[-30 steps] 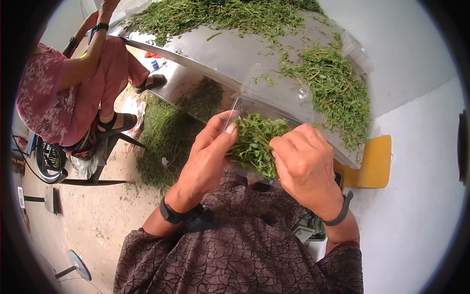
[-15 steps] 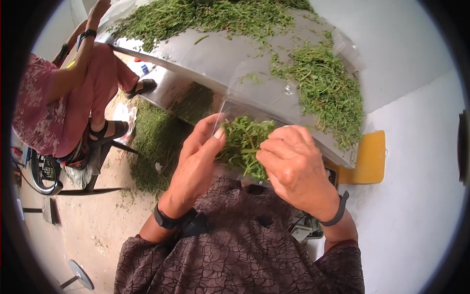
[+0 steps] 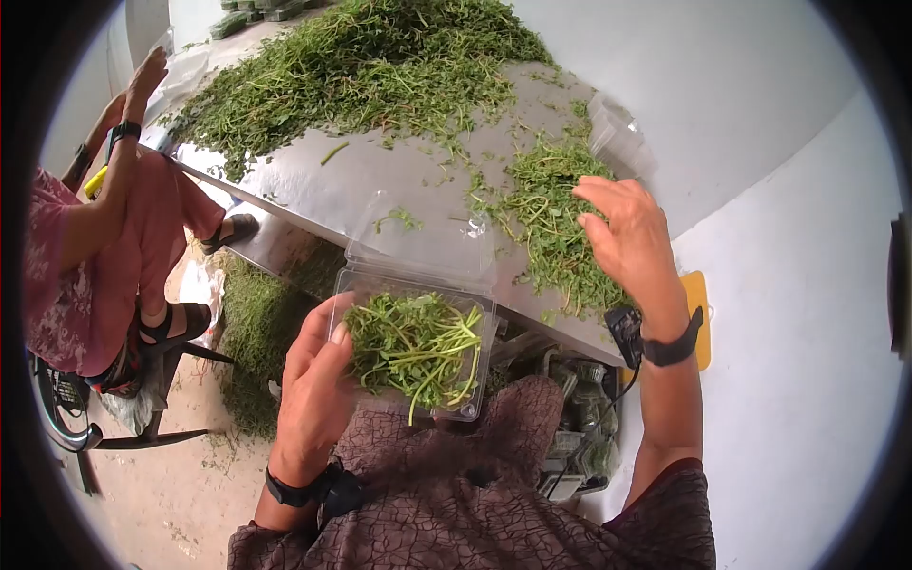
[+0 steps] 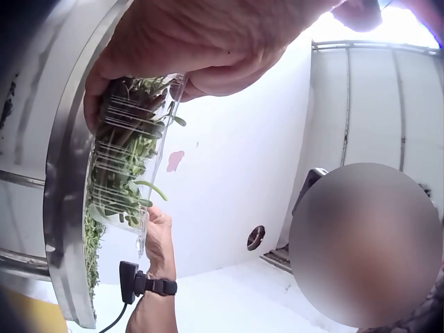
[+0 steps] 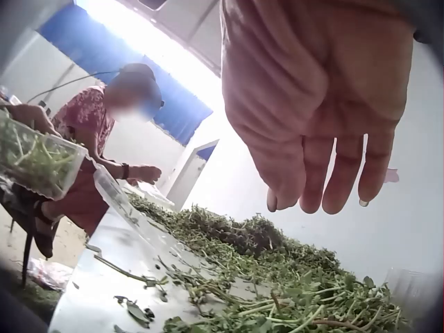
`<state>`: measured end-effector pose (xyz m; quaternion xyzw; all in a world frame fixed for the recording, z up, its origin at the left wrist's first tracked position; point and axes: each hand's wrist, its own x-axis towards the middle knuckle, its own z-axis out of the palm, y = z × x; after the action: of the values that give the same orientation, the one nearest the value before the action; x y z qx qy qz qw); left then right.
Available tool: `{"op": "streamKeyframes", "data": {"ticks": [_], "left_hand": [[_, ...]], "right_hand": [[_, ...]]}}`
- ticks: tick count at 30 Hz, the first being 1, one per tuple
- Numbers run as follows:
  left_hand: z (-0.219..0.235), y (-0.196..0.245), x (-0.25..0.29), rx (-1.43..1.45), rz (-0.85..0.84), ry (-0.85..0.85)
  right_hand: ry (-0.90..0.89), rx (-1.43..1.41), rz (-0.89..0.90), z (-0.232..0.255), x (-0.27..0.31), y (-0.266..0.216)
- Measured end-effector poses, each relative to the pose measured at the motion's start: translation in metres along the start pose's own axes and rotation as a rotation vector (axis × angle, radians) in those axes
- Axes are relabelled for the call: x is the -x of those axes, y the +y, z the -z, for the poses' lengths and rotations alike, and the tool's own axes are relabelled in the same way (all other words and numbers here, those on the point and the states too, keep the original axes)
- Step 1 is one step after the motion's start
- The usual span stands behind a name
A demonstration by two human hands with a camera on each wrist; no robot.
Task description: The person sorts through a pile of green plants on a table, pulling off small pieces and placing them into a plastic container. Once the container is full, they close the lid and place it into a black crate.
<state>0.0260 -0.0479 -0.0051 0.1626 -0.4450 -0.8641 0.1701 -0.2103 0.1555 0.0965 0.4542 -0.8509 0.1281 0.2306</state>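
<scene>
My left hand (image 3: 318, 389) grips the left side of a clear plastic clamshell box (image 3: 484, 366), thumb over its rim and fingers beneath. Green leafy stems (image 3: 418, 347) fill the box, a few poking past its front edge. The box's lid (image 3: 427, 252) is folded back toward the metal table (image 3: 427, 180). In the left wrist view the ribbed box wall (image 4: 121, 163) shows below my palm. My right hand (image 3: 622, 233) hovers over a small pile of greens (image 3: 546, 204) on the table's right part, fingers extended and holding nothing, as the right wrist view also shows.
A larger heap of greens (image 3: 380, 71) covers the table's far side. Empty clear boxes (image 3: 617, 133) stand by the wall. Another person (image 3: 95, 256) sits at left. Filled boxes (image 3: 584, 427) sit in a crate below right. More greens (image 3: 256, 351) lie on the floor.
My right hand has let go of the greens in the box and moved right and forward, over the table pile. The left hand still holds the box, now lower and further left in view.
</scene>
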Motion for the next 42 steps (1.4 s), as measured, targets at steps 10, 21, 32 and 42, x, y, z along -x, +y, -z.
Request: {"op": "streamKeyframes", "data": {"ticks": [10,21,32,42], "left_hand": [[0.008,0.000,-0.010,-0.021,-0.027,0.014],[0.007,0.001,-0.009,0.008,-0.017,0.002],[-0.001,-0.013,-0.004,-0.058,0.021,-0.059],[-0.021,-0.022,-0.003,-0.088,0.008,-0.101]], "right_hand": [[-0.291,0.346,-0.111,-0.050,-0.033,0.060],[0.056,-0.065,-0.413,-0.004,-0.029,0.047],[0.254,-0.784,-0.510,0.038,-0.020,0.026],[0.246,-0.994,-0.408,0.069,-0.012,-0.049]]}}
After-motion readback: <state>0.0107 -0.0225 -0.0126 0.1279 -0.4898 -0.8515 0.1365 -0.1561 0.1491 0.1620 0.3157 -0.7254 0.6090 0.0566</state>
